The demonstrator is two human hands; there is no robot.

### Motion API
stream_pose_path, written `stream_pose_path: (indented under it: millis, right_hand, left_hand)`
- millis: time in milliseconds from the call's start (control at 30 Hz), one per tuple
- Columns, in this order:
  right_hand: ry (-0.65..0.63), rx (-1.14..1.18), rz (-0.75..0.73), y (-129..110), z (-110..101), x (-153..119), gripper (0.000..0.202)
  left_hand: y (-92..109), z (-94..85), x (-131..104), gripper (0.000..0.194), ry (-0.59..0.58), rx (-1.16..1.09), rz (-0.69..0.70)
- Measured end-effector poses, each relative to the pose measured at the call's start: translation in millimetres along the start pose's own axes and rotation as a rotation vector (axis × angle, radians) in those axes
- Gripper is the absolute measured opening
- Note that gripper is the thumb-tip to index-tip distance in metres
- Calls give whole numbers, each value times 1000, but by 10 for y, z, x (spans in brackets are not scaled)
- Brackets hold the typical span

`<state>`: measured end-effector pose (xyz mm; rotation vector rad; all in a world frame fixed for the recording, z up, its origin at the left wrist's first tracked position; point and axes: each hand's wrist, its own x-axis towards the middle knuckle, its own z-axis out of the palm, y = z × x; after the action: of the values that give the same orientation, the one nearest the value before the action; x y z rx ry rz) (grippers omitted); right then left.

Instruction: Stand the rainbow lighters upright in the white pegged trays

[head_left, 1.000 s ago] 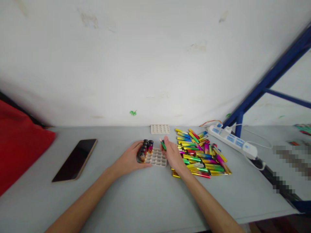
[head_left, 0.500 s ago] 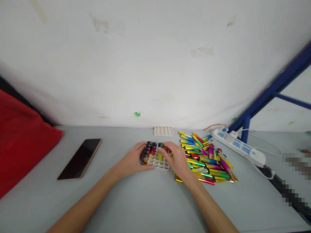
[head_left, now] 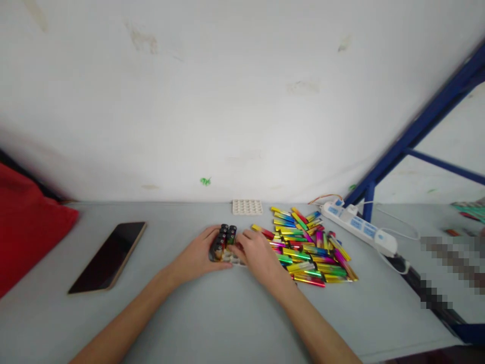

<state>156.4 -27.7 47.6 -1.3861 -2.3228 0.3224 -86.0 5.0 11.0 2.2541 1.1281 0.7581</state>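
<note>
Several lighters (head_left: pixel 223 236) with black tops stand upright in the left part of a pale tray (head_left: pixel 237 262) with round holes. My left hand (head_left: pixel 197 255) is curled around the tray's left side and the outer lighters. The bent fingers of my right hand (head_left: pixel 257 253) are over the tray, pinched on a lighter beside the standing ones; its body is mostly hidden by the fingers. To the right of that hand lies a loose pile of shiny, multicoloured lighters (head_left: pixel 314 253).
A second pale tray (head_left: pixel 247 207) lies by the wall. On the left are a dark phone (head_left: pixel 108 258) and a red cloth (head_left: pixel 30 227). At the right, a white power strip (head_left: pixel 359 227) with cables lies near a blue metal frame (head_left: pixel 397 151).
My right hand has moved left with its lighter, up against the standing ones. The whole view has shifted slightly, so the phone, pile and power strip sit further left.
</note>
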Motion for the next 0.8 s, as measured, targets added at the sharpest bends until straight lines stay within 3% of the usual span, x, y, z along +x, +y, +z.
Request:
stream_pose_path:
  millis: [100,233,333,400,533,633,700,800]
  right_hand:
    - [-13,41,-23,133,-31,-41,28]
    - [145,137,7,552,-217,-145,19]
    - [194,66,91,867,-387,-208,15]
    - [159,-3,134,994,-449,-240,16]
    - [56,-81,179,1057,-424,-255,16]
    - [86,-34,165,1038,-367,-222,12]
    - [150,81,162,1011,-342,-187,11]
    - [249,439,184,916,-321,-139,23]
  left_hand:
    - [1,-5,2,86,11,10,-7]
    - [11,-10,4,88,21,6,-43]
    - [13,-12,10,87,13,-6,-44]
    - [11,-10,13,87,21,-2,-49]
    - [10,-6,12,87,29,6,-58]
    - [20,-9,14,85,22,4,-48]
    - [28,-13,16,84,17,2,-38]
    - [36,-18,13,86,11,0,-37]
